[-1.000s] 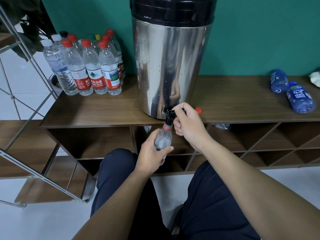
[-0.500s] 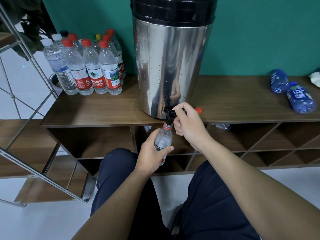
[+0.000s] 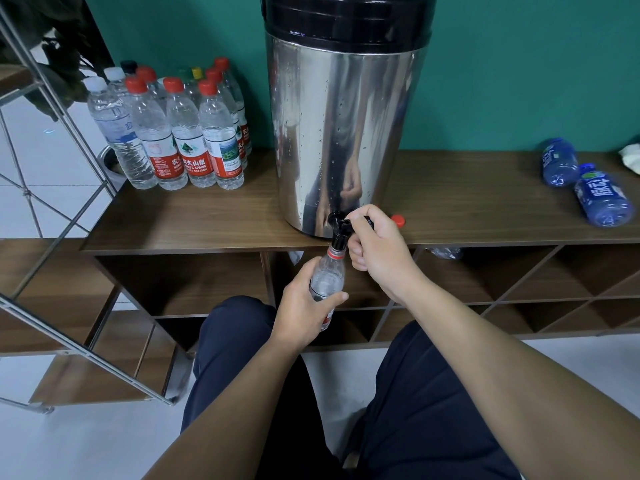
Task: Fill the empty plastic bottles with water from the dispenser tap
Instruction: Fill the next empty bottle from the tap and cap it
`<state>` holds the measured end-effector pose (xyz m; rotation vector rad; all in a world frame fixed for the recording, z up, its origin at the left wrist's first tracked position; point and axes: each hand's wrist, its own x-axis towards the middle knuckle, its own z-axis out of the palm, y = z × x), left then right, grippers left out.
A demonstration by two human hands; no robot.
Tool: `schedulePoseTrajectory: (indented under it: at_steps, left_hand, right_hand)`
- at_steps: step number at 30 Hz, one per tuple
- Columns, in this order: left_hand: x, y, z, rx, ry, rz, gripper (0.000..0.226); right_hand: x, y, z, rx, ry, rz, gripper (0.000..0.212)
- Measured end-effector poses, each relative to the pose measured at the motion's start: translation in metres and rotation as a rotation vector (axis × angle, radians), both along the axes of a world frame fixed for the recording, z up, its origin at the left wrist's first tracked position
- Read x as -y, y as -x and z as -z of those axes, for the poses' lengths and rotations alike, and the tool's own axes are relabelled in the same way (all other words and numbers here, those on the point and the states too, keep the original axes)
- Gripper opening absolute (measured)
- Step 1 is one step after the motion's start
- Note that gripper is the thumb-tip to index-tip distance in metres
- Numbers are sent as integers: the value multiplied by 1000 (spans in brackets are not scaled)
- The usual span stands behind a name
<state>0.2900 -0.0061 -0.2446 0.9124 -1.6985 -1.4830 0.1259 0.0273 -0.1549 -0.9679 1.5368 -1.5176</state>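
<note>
In the head view, the left hand (image 3: 304, 303) gripped a clear plastic bottle (image 3: 327, 278) around its middle, fingers and thumb curled round it, holding it upright below the shelf edge. Directly above that grip, the bottle's mouth met the black tap (image 3: 337, 230) at the foot of the steel dispenser (image 3: 346, 133). Just beside the bottle's neck, the right hand (image 3: 377, 247) was curled round the tap lever, apparently pressing it, though the lever itself was mostly hidden under the fingers. A loose red cap (image 3: 398, 221) lay on the wooden shelf (image 3: 207, 216) just beyond the right hand.

The step in hand looked like the filling itself; the water level inside could not be read clearly. The next move would likely call for releasing the lever before the bottle brims, then lowering it straight and fetching the cap.

Far to the left of the grip stood a cluster of capped bottles (image 3: 183, 133); well off to the right lay two blue bottles (image 3: 602, 195).
</note>
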Motion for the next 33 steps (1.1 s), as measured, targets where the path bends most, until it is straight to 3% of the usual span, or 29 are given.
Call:
schedulePoseTrajectory:
  at_steps: [33]
  left_hand:
    - [1, 0, 3, 7, 32, 9, 65]
  right_hand:
    - [1, 1, 2, -17, 4, -2, 15]
